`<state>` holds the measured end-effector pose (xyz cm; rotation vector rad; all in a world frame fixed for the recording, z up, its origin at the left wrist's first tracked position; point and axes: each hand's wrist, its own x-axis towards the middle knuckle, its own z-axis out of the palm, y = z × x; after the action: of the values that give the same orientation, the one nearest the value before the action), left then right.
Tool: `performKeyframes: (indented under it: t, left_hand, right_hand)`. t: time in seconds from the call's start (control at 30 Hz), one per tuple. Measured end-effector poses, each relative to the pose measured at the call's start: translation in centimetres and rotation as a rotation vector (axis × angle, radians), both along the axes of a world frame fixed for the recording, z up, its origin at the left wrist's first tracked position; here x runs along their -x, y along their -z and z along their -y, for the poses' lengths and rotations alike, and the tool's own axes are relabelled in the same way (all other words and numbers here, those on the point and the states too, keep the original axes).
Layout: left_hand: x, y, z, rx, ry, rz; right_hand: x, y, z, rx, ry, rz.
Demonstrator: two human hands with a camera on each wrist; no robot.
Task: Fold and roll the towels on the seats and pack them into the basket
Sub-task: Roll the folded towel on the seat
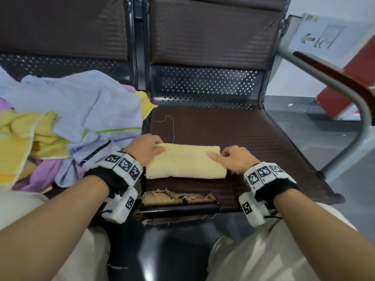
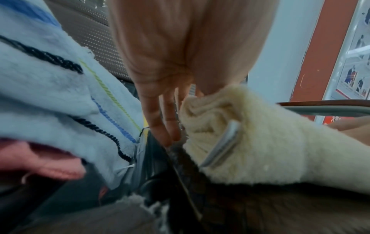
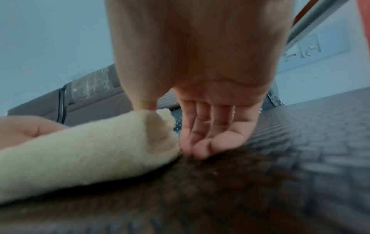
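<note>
Brown padded seating (image 1: 253, 138) with perforated metal backs fills the scene, and a pale wall with a sign is seen to the right.

On the near part of the right-hand seat a cream towel (image 1: 185, 162), partly rolled, is laid with its long axis running left to right. At its left end the left hand (image 1: 144, 148) is placed: the thumb is pressed on top of the roll and the fingers (image 2: 160, 120) are held nearly straight and close together, reaching down beside the end. At the other end the right hand (image 1: 233, 159) is set, its thumb laid on top of the towel and its fingers (image 3: 202, 139) curled loosely with the tips on the seat just beside the roll's end face. Nothing is gripped whole by either hand; the roll is only steadied between thumbs and fingers.

The roll is thus held between both hands, neither clearly nearer, and it is judged that any further rolling will have to go across the long axis, away from the body.

On the left-hand seat a heap of loose towels (image 1: 67, 118) in light blue, yellow and pink is piled, touching the left wrist. No basket is seen in any view. The seat's front edge (image 1: 176, 197) is torn, with padding exposed.
</note>
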<state>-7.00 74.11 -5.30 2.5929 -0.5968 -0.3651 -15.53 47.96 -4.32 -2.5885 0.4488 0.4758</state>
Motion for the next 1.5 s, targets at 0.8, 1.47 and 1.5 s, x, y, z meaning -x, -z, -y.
performKeyframes:
  t: [0.8, 1.47, 1.5]
  left_hand:
    - [11.7, -16.2, 6.5, 0.232, 0.43, -0.115]
    - [28.1, -1.5, 32.9, -0.285, 0.975, -0.001]
    - [28.8, 0.5, 33.1, -0.327, 0.992, -0.044]
  right_hand:
    - [15.4, -19.5, 1.2, -0.589, 0.007, 0.851]
    - [40.8, 2.7, 15.6, -0.464, 0.823, 0.85]
    - [41.3, 3.9, 15.7, -0.444, 0.835, 0.789]
